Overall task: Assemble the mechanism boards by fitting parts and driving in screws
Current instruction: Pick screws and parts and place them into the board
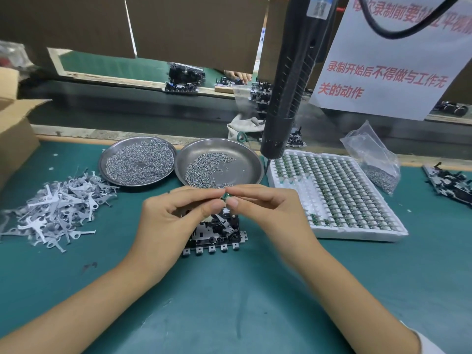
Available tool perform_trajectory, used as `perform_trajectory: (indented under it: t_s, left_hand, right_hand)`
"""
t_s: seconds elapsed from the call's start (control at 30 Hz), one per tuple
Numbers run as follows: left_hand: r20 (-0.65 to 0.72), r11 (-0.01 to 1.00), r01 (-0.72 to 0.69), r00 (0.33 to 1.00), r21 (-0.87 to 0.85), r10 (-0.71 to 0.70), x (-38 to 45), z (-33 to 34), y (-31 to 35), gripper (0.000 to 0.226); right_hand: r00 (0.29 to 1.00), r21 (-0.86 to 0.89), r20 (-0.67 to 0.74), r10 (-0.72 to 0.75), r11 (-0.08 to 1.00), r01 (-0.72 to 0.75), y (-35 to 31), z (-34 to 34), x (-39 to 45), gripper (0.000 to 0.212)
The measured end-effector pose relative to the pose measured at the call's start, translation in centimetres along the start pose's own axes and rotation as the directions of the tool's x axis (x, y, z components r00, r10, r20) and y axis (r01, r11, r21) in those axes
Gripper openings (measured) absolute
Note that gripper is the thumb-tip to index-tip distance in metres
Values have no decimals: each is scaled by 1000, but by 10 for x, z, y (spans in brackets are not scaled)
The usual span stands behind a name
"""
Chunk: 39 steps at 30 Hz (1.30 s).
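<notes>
The green work mat (pixel 229 302) fills the lower frame. At right centre a white foam tray (pixel 362 236) is seen, its rows packed with small green parts, some cells at its near left corner emptied. Down from the upper middle a black electric screwdriver (pixel 288 98) is hung, its bit ending just above the tray's far left corner. Two round steel dishes are set side by side at centre: the left dish (pixel 107 159) nearly full of screws, the right dish (pixel 245 154) about half covered. A heap of flat grey metal levers (pixel 56 210) is spread at left, and a clear bag of screws (pixel 378 169) is laid at far right.

The mechanism board (pixel 214 236) is placed at centre on the mat, partly hidden beneath the hands. Above it, the left hand (pixel 163 226) and right hand (pixel 270 213) are brought together, fingertips pinched from both sides on one small green part (pixel 225 196); which hand carries most of the hold cannot be told.

The part is judged light, rigid and easily dropped or flicked away, so it is best held by its edges with a gentle fingertip pinch. The board appears stiff but crowded with thin levers and springs that could be bent; it is better steadied by its outer frame near the row of metal tabs.
</notes>
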<state>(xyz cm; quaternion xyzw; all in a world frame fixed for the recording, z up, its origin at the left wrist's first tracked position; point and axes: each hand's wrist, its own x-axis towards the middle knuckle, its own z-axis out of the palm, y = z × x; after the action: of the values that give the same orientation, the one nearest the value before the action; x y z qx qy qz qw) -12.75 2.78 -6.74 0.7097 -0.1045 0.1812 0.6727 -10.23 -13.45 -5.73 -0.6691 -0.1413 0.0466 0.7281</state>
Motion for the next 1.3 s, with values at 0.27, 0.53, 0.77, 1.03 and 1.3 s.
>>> perform_trajectory:
  t_s: [0.27, 0.53, 0.77, 1.03, 1.3]
  left_hand:
    - [22, 999, 23, 1000, -38, -22, -2, 1, 0, 17]
    - [29, 986, -52, 998, 155, 49, 2, -4, 3, 28]
    - [115, 953, -108, 990, 284, 78, 7, -15, 0, 37]
    - [167, 922, -109, 985, 372, 49, -1, -32, -8, 40]
    - [69, 943, -20, 998, 333, -3, -3, -48, -8, 15]
  right_hand:
    - [998, -9, 67, -22, 1000, 23, 0, -1, -1, 18]
    - [994, -117, 99, -50, 991, 61, 0, 1, -1, 20]
    - [983, -228, 91, -157, 958, 174, 7, 6, -3, 20]
    - [955, -425, 122, -272, 855, 298, 20, 17, -6, 21]
    - [859, -652, 278, -430, 573, 497, 34, 18, -7, 12]
